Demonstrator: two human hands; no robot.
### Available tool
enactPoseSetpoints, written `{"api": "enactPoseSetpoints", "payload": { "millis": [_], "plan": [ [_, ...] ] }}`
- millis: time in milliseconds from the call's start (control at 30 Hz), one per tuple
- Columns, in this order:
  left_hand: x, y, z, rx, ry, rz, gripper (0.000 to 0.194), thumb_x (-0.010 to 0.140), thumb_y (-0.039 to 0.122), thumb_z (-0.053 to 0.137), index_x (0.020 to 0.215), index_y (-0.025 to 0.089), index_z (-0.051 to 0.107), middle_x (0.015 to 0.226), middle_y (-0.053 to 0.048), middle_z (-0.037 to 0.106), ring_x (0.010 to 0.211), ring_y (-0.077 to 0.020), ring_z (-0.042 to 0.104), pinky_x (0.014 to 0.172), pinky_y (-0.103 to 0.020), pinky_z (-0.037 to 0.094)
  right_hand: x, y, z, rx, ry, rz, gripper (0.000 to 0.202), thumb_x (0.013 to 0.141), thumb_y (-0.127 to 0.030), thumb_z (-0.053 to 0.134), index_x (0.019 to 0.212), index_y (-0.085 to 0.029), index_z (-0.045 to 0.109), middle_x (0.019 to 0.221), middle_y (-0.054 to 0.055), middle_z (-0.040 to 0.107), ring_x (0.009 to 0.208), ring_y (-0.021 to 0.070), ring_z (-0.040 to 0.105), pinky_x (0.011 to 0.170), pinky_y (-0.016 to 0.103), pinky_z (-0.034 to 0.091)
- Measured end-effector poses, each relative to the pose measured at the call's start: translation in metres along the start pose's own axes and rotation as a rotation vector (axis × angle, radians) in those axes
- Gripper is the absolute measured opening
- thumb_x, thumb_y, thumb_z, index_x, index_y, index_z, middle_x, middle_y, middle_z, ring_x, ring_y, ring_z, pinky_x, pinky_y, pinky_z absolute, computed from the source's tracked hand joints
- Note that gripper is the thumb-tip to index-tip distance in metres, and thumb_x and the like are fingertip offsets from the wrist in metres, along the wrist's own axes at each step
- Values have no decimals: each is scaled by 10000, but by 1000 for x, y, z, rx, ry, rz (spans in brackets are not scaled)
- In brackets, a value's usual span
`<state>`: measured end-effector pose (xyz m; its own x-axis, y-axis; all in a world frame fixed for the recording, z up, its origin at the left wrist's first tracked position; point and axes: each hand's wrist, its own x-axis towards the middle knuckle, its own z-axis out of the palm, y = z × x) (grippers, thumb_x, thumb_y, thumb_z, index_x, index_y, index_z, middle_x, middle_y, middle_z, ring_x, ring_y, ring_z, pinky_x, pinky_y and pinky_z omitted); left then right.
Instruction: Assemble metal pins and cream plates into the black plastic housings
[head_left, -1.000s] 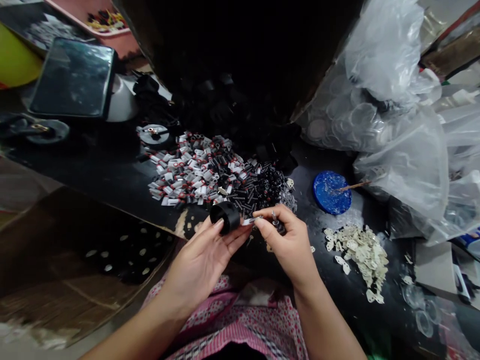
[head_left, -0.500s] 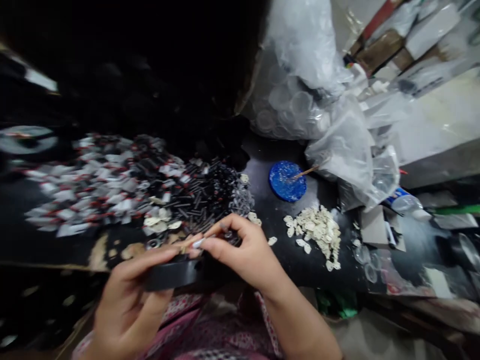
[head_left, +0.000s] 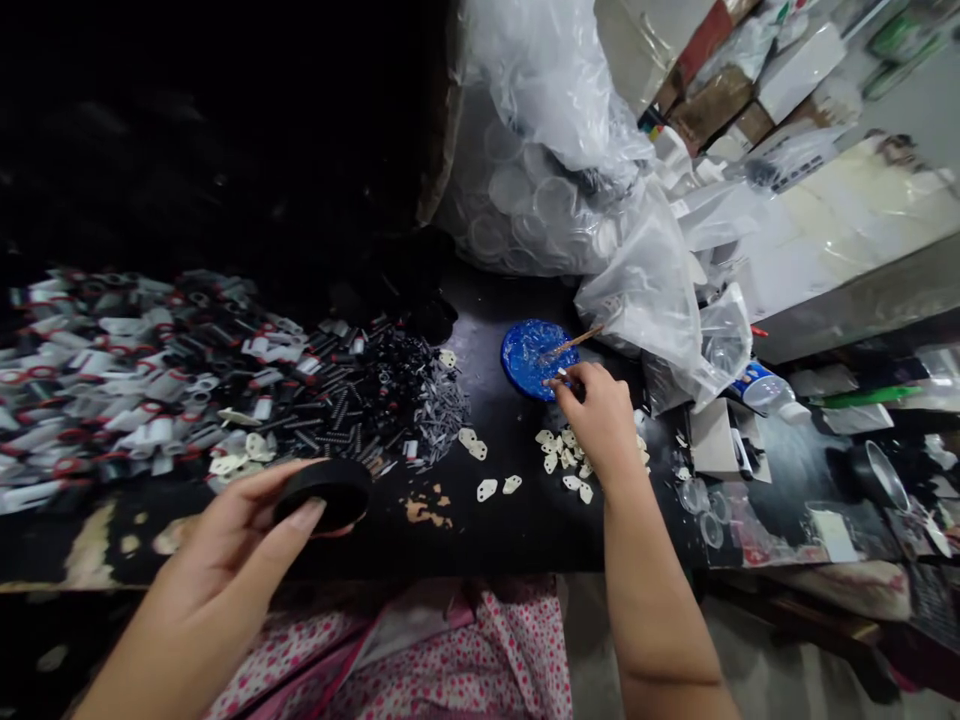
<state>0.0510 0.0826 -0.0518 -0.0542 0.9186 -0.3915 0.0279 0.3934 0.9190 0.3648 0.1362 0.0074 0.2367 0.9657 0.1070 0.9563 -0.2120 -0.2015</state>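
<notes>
My left hand (head_left: 247, 540) is closed around the rim of a black round cap-like part (head_left: 326, 495), its thumb pressed on the near side. Over the right edge of a blue round lid (head_left: 529, 350) reaches my right hand (head_left: 596, 410), fingers pinched together; anything between them is too small to make out. The lid is smeared with a glossy substance, and a thin brown stick (head_left: 577, 341) rests in it. Under and beside my right wrist lie cream flat plates with holes (head_left: 551, 452), partly hidden by the hand. Two more cream plates (head_left: 487, 489) lie apart on the black table.
A heap of grey-white parts with red rings (head_left: 142, 370) spreads at the left. Dark springs (head_left: 337, 415) and small grey pins (head_left: 435, 410) adjoin it. Behind the lid stands a clear bag of round plastic pieces (head_left: 517, 200). A bottle (head_left: 769, 390) lies at the right.
My right hand has left the black part and moved right to the blue lid. My left hand keeps the black part, now tilted differently. The view has shifted right.
</notes>
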Motion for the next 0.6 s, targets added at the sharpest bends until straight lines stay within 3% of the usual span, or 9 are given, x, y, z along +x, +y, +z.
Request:
{"api": "enactPoseSetpoints", "payload": {
  "millis": [133,400,500,600],
  "plan": [
    [0,4,1,2,-16,-55,393,802,539,739,1120,324,659,905,34,747,872,-234,679,832,-315,566,0,-4,4,-36,-24,-29,105,943,-281,602,939,-204,675,974,57,717,871,235,640,796,370,354],
    [0,8,-1,-2,-56,-57,355,820,494,745,1118,327,649,1034,41,737,967,-212,666,886,-261,527,5,-4,7,-72,-19,-57,109,932,-261,593,937,-193,678,976,62,717,850,235,638,820,394,356],
    [-2,11,-1,-50,-41,-89,344,824,466,757,1120,321,656,996,41,746,947,-195,672,887,-237,519,0,-4,1,83,39,-2,106,900,-293,635,897,-198,683,937,46,713,859,234,635,803,378,376],
    [-2,14,7,-215,-61,-159,325,822,431,771,1096,293,666,932,27,772,868,-183,705,833,-229,542,-13,-14,-4,431,56,63,145,867,-353,673,833,-213,682,836,15,697,786,200,609,746,332,411]
  ]
}}
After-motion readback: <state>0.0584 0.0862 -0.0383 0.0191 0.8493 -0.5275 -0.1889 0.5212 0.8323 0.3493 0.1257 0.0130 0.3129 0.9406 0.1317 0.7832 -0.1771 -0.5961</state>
